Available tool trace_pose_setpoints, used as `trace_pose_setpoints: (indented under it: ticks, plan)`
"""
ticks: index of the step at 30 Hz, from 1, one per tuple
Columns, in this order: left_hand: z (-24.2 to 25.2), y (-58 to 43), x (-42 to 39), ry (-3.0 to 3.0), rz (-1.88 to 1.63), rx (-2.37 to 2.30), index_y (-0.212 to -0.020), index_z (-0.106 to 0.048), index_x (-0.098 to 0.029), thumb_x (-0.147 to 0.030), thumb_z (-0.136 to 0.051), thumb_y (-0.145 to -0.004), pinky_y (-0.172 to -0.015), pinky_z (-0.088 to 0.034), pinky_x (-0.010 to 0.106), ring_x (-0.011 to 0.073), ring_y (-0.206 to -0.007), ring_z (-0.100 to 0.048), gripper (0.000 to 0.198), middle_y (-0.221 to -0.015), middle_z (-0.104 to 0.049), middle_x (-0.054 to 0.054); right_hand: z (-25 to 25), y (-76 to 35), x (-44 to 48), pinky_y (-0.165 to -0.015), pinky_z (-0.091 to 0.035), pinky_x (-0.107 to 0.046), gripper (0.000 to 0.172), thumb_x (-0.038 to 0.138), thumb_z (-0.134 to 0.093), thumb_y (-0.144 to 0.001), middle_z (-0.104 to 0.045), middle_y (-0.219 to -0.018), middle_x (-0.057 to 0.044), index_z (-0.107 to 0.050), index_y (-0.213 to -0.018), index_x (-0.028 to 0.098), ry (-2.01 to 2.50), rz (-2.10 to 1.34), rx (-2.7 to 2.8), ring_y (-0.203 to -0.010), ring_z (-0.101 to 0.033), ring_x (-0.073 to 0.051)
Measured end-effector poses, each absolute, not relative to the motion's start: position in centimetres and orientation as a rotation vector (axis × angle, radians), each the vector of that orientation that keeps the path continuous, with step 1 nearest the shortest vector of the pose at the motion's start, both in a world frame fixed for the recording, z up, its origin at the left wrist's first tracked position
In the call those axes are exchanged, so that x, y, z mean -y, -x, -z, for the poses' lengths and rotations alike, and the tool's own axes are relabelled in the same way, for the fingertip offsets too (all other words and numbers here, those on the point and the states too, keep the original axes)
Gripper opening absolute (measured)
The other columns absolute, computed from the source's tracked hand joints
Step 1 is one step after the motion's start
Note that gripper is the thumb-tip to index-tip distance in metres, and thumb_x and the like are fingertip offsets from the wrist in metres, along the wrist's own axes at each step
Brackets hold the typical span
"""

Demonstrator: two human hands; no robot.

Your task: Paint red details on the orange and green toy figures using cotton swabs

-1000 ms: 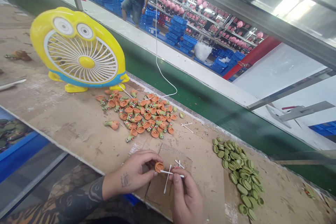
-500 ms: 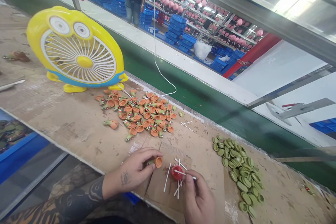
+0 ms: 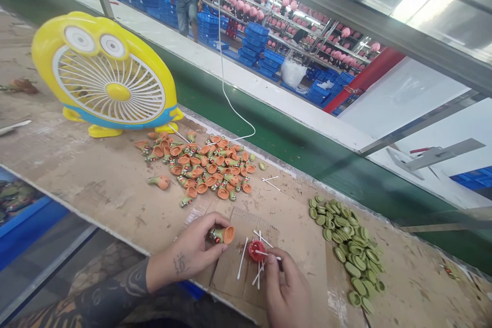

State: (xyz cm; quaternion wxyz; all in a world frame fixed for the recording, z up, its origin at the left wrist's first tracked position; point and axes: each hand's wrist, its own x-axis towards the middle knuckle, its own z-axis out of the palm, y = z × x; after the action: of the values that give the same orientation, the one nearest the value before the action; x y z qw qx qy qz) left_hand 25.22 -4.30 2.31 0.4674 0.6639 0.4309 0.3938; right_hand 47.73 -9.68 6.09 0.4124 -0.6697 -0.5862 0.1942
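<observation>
Pinching one orange piece [image 3: 223,234] in the closed grip of our left hand [image 3: 192,253] at lower centre, we touch a swab [image 3: 268,254], gripped by our right hand [image 3: 286,292], to a red cap [image 3: 254,247]; the orange heap [image 3: 203,166] above looks undone.

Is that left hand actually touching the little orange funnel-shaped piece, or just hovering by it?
Touching. The head view shows the left hand pinching the orange piece between thumb and fingertips, by its green end.
</observation>
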Motion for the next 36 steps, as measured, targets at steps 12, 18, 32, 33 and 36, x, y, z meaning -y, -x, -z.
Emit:
trace_pose_setpoints:
  ticks: [12, 18, 32, 33, 36]
  plan:
    - [-2.0, -24.6, 4.0, -1.461, -0.945, -0.901, -0.113, -0.069, -0.022, -0.016, -0.073, -0.079, -0.087, -0.055, 0.033, 0.0248, -0.108, -0.068, 0.035, -0.116, -0.072, 0.007, -6.8, -45.9, 10.6, -0.071, -0.053, -0.028, 0.040, 0.059, -0.062, -0.096, -0.072, -0.079, -0.004, -0.072, -0.091, 0.021, 1.606, -0.618, 1.186, -0.073, -0.067, -0.021]
    - [-2.0, -24.8, 4.1, -1.462, -0.961, -0.872, -0.109, -0.071, -0.021, -0.015, -0.075, -0.078, -0.094, -0.053, 0.036, 0.0244, -0.106, -0.068, 0.031, -0.112, -0.073, 0.007, -5.9, -43.4, 10.3, -0.078, -0.051, -0.028, 0.033, 0.052, -0.061, -0.099, -0.073, -0.085, -0.003, -0.073, -0.098, 0.021, 1.485, -0.768, 1.205, -0.080, -0.068, -0.019]
    - [-2.0, -24.8, 3.8, -1.406, -0.959, -0.825, -0.105, -0.073, -0.019, -0.018, -0.078, -0.074, -0.091, -0.053, 0.037, 0.0253, -0.101, -0.069, 0.031, -0.108, -0.074, 0.009, -5.6, -43.4, 9.7, -0.075, -0.049, -0.027, 0.034, 0.052, -0.058, -0.100, -0.072, -0.082, -0.002, -0.073, -0.096, 0.022, 1.522, -0.740, 1.262, -0.078, -0.066, -0.018]
    - [-1.8, -24.8, 3.7, -1.367, -0.960, -0.812, -0.106, -0.072, -0.019, -0.020, -0.079, -0.075, -0.091, -0.052, 0.037, 0.0255, -0.102, -0.068, 0.031, -0.109, -0.074, 0.009, -5.4, -43.5, 9.7, -0.078, -0.050, -0.028, 0.033, 0.052, -0.059, -0.100, -0.072, -0.084, -0.003, -0.072, -0.097, 0.022, 1.511, -0.741, 1.221, -0.079, -0.067, -0.019]
    - [-1.1, -24.7, 3.5, -1.209, -0.974, -0.752, -0.109, -0.071, -0.020, -0.029, -0.083, -0.077, -0.091, -0.051, 0.036, 0.0258, -0.107, -0.066, 0.036, -0.114, -0.071, 0.009, -5.0, -44.6, 9.6, -0.078, -0.052, -0.030, 0.035, 0.054, -0.060, -0.098, -0.074, -0.085, -0.005, -0.071, -0.097, 0.020, 1.485, -0.682, 1.107, -0.080, -0.069, -0.021]
